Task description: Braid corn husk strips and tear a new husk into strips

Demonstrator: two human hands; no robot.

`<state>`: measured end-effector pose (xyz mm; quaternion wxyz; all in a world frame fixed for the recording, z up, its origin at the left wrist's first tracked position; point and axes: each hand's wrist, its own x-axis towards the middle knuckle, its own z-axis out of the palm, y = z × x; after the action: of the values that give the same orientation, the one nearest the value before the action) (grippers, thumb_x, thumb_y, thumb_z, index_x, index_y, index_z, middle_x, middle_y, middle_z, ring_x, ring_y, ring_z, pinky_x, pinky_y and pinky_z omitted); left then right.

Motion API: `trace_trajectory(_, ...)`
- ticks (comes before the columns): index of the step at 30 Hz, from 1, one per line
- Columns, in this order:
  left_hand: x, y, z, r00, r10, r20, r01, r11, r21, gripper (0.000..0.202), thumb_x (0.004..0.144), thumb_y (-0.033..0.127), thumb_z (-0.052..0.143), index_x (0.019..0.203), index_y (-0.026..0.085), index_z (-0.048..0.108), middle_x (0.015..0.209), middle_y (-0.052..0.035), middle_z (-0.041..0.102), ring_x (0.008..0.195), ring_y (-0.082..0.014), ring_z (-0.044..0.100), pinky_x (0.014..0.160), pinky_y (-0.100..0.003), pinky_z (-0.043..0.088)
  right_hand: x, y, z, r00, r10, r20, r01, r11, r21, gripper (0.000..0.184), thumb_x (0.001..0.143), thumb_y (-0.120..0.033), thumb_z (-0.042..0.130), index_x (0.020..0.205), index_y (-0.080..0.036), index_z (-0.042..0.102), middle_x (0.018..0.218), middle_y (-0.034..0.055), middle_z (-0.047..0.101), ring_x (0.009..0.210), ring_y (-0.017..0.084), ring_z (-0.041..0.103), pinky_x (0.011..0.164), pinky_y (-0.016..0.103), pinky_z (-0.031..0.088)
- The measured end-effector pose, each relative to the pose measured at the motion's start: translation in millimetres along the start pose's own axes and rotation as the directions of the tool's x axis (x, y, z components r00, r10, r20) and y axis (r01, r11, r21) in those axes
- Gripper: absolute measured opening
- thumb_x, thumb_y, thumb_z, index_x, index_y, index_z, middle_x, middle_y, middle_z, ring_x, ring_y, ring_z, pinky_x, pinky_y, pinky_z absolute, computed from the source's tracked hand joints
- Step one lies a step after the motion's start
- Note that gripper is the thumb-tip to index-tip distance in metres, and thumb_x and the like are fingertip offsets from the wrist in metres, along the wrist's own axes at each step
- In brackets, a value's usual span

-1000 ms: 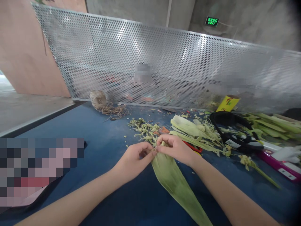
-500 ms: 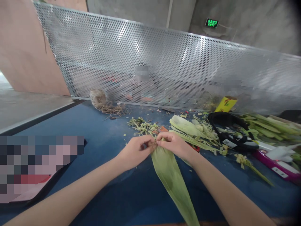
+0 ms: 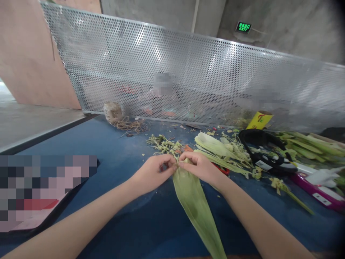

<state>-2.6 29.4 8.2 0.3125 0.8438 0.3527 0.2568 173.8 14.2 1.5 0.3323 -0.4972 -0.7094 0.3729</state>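
Note:
A long green corn husk (image 3: pixel 194 203) hangs from my fingertips, its gathered narrow end at the top and its wide blade trailing to the table's near edge. My left hand (image 3: pixel 154 175) is closed in a pinch at the left of that gathered end. From the other side my right hand (image 3: pixel 202 169) pinches the same end, thumb and forefinger pressed on it. The fingertips of both hands almost meet, so whatever thin piece lies between them is hidden. Just beyond the fingers lies a heap of knotted green husk pieces (image 3: pixel 163 144), with an orange scrap (image 3: pixel 188 148) beside it.
Pale husks (image 3: pixel 212 144) lie right of my hands, near a black headband-like device (image 3: pixel 265 151), a yellow roll (image 3: pixel 259 119) and a purple-and-white device (image 3: pixel 318 190). A twine ball (image 3: pixel 112 111) sits far left. A perforated metal screen (image 3: pixel 172 68) closes the back; a person is behind it.
Both hands keep their pinch on the husk's top end, with only slight finger movement. The husk's lower end has shifted a little to the left.

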Motion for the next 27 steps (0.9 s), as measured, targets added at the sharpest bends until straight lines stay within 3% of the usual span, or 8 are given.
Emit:
trace_trajectory(4, -2, 3, 0.7, 0.998, 0.060, -0.015, -0.058, 0.989, 0.134, 0.014, 0.078, 0.019, 0.041, 0.072, 0.019, 0.054, 0.067, 0.0017, 0.055, 0.059, -0.0114, 0.046, 0.057, -0.022, 0.037, -2, -2, 1, 1.000, -0.008, 0.004, 0.008, 0.997, -0.081, 0.010, 0.074, -0.025, 0.049, 0.070, -0.018, 0.054, 0.047, -0.0073, 0.030, 0.042, 0.007, 0.028, 0.040, 0.019, 0.020)
trace_trajectory(10, -2, 6, 1.3, 0.984, 0.171, -0.048, -0.158, 0.965, 0.207, 0.012, 0.074, 0.015, 0.043, 0.070, 0.019, 0.054, 0.069, -0.0009, 0.055, 0.066, -0.0137, 0.051, 0.060, -0.023, 0.040, -4, -4, 1, 0.999, -0.044, 0.013, 0.045, 0.993, -0.105, 0.008, 0.072, -0.022, 0.048, 0.069, -0.019, 0.054, 0.050, -0.0063, 0.035, 0.044, 0.007, 0.030, 0.041, 0.019, 0.022)
trace_trajectory(22, -2, 8, 10.5, 0.960, 0.196, -0.201, -0.140, 0.954, 0.264, 0.012, 0.072, 0.013, 0.045, 0.064, 0.018, 0.053, 0.063, 0.0004, 0.055, 0.064, -0.0136, 0.051, 0.062, -0.024, 0.040, -4, -6, 6, 0.987, -0.132, -0.094, 0.119, 0.984, -0.132, 0.007, 0.069, -0.017, 0.046, 0.062, -0.018, 0.047, 0.056, -0.0049, 0.037, 0.050, 0.008, 0.031, 0.046, 0.020, 0.025)
trace_trajectory(27, -3, 12, 9.0, 0.949, 0.213, -0.233, -0.141, 0.946, 0.292, 0.013, 0.073, 0.013, 0.043, 0.066, 0.018, 0.052, 0.067, 0.0000, 0.057, 0.068, -0.0147, 0.052, 0.068, -0.027, 0.038, -4, -10, 9, 0.982, -0.048, -0.185, 0.038, 0.998, -0.056, 0.006, 0.067, -0.016, 0.046, 0.061, -0.019, 0.046, 0.053, -0.0059, 0.036, 0.047, 0.008, 0.031, 0.045, 0.019, 0.025)
